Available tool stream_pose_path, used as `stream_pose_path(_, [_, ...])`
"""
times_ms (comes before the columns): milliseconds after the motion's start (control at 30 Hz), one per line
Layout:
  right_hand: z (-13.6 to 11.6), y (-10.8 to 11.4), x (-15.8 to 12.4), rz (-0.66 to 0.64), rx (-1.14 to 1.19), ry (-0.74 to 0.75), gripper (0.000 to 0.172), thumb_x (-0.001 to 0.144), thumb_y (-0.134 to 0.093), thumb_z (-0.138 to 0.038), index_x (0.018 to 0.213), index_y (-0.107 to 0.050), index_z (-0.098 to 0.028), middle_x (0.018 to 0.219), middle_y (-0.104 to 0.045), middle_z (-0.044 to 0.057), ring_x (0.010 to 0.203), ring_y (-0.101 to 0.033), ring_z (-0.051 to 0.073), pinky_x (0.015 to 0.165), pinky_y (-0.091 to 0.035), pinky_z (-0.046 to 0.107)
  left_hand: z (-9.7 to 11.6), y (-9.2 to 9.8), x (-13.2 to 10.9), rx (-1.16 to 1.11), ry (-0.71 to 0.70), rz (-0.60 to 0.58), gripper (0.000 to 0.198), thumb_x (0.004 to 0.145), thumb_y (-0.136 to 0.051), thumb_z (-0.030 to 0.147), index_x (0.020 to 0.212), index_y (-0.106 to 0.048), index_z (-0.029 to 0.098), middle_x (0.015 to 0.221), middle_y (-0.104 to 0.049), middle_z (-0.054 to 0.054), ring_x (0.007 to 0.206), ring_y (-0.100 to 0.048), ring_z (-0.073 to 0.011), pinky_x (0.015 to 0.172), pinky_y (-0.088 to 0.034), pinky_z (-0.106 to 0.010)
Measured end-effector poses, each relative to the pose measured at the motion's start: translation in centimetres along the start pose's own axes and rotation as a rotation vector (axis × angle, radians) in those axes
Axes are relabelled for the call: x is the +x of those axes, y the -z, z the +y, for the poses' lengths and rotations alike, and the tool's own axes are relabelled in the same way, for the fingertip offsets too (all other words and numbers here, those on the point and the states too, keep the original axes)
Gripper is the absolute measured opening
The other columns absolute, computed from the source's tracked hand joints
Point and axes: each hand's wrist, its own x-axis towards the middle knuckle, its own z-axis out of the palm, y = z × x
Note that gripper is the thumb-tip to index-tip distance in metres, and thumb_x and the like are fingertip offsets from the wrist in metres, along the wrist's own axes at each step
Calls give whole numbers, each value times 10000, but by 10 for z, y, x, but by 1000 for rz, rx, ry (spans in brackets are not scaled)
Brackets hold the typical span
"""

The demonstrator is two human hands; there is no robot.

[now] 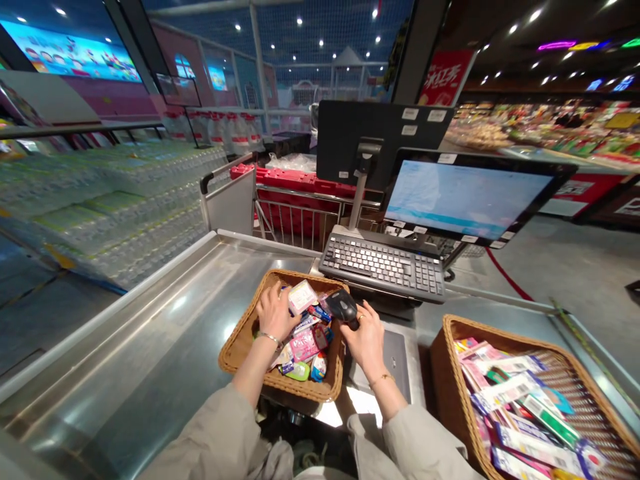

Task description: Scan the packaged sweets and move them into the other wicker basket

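Note:
My left hand (277,312) is over a brown woven basket (235,347), its fingers closed on a small white-and-pink box (302,297). The box's labelled face is tilted up. In my right hand (367,339) is a black barcode scanner (342,307), its head over the basket's right rim and pointing toward the box. Beneath my hands the basket holds mixed small packages, among them a pink pack (305,343) and a green item (299,371). My left hand and forearm hide part of the contents.
A second woven basket (447,387) on the right holds several toothpaste-like boxes and packets. Behind the baskets stand a keyboard (385,263), a lit monitor (465,197) and a second screen's dark back (345,157). The metal counter (165,333) stretches left, with a shopping cart (290,213) beyond.

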Motion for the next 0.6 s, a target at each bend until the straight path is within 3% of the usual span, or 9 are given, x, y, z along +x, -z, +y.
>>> stream_pose_path(267, [2, 20, 0, 107, 3, 9, 209, 760, -634, -268, 929, -732, -193, 1232, -676, 73, 1355, -402, 307, 1088, -340, 491, 33, 9, 7, -83, -164, 229, 728, 717, -751, 314, 1399, -498, 325, 1623, -230, -75, 1488, -115, -393, 1157, -155, -609])
stream_pose_path(467, [9, 37, -6, 239, -44, 17, 181, 747, -656, -227, 917, -717, -209, 1268, -661, 52, 1363, -397, 318, 1091, -328, 525, 65, 13, 16, -131, -250, 289, 734, 707, -782, 338, 1390, -515, 360, 1614, -264, -74, 1493, -122, -387, 1154, -134, -629])
stream_pose_path(600, [13, 50, -13, 292, -88, 9, 159, 742, -662, -213, 896, -701, -221, 1288, -651, 41, 1373, -389, 326, 1090, -309, 557, 82, 14, 17, -147, -302, 301, 745, 706, -790, 353, 1396, -511, 370, 1620, -243, -75, 1493, -102, -409, 1144, -28, -685])
